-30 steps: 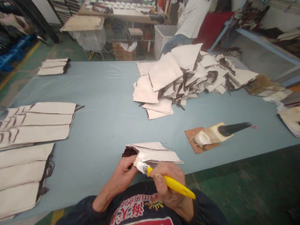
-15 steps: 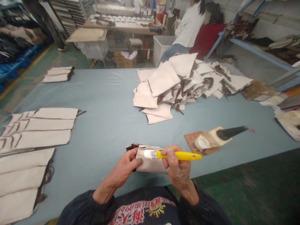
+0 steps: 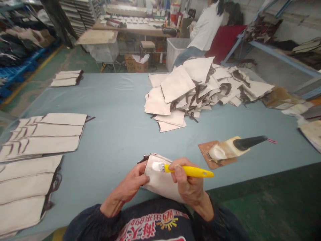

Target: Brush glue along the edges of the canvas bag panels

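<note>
My right hand point(image 3: 189, 180) is closed round a yellow-handled paintbrush point(image 3: 192, 171). Its pale bristles rest against the upper left part of a cream fabric piece point(image 3: 163, 184) with dark trim. My left hand point(image 3: 134, 180) grips that piece by its left edge, thumb on top and the fingers partly hidden behind. To the right, a whitish container with a black handle point(image 3: 225, 150) lies on a brown square board point(image 3: 205, 155), crusted with pale residue.
A big heap of cream fabric pieces point(image 3: 178, 85) sits at the back of the blue-grey table point(image 3: 120, 134). Overlapping rows of similar pieces point(image 3: 56, 130) lie along the left. Beyond the far edge a person in a white top point(image 3: 207, 28) sits beside a white bin point(image 3: 175, 48).
The fabric piece has tilted, showing more of its cream face, and its right end is lower. The brush tip has shifted slightly left on it. The camera view has turned slightly.
</note>
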A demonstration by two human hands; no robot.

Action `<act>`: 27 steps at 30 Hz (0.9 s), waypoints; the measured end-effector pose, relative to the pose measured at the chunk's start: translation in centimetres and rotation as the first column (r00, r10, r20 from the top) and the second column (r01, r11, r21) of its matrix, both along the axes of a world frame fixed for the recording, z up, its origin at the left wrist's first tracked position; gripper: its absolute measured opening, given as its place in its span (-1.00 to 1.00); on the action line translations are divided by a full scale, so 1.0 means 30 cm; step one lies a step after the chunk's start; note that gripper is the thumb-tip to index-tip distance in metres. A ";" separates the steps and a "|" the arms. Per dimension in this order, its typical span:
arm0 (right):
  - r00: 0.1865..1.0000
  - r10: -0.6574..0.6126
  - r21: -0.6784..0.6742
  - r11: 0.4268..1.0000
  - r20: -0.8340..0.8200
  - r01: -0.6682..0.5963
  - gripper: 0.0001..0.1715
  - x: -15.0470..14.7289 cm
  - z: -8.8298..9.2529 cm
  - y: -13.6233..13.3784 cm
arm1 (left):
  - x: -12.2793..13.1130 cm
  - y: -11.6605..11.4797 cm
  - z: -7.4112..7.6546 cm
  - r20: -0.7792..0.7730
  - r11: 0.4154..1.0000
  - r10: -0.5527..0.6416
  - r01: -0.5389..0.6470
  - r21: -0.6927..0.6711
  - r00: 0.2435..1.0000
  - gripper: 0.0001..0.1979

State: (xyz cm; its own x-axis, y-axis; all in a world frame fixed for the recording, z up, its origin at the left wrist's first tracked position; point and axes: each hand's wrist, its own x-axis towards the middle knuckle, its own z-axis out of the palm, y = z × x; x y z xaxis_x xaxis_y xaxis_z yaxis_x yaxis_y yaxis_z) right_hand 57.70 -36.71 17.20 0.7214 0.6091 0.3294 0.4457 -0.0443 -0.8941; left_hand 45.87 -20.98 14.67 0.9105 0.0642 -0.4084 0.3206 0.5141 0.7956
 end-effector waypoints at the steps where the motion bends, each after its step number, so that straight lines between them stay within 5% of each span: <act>1: 0.998 0.062 -0.019 0.998 0.021 -0.062 -0.67 0.000 0.013 0.003 | -0.001 -0.002 -0.001 0.001 1.000 -0.004 0.004 -0.012 1.000 -0.29; 3: 0.993 0.101 -0.055 0.994 0.059 -0.098 -0.68 0.012 0.021 0.017 | 0.000 -0.009 -0.001 0.005 1.000 0.010 -0.010 -0.027 1.000 -0.28; 8: 0.996 -0.068 -0.061 0.996 0.057 0.071 -0.67 0.055 -0.014 0.041 | 0.004 -0.021 -0.002 -0.008 0.998 0.060 -0.060 -0.021 0.998 -0.25; 18: 0.955 -0.075 -0.028 0.996 0.287 0.087 -0.71 0.066 -0.009 0.047 | -0.001 -0.040 -0.013 -0.077 0.989 0.147 -0.144 0.040 0.986 -0.22; 27: 0.990 0.010 0.005 1.000 0.140 -0.011 -0.74 -0.029 -0.003 0.029 | 0.022 -0.035 0.004 -0.005 0.952 0.186 -0.181 -0.247 0.983 -0.30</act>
State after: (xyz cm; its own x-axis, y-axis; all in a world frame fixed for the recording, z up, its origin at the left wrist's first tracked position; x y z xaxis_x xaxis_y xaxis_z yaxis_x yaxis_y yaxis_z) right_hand 56.83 -35.83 17.13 0.6615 0.6142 0.4304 0.5668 -0.0336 -0.8232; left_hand 46.53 -22.02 14.80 0.8999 0.1309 -0.4160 0.1890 0.7426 0.6425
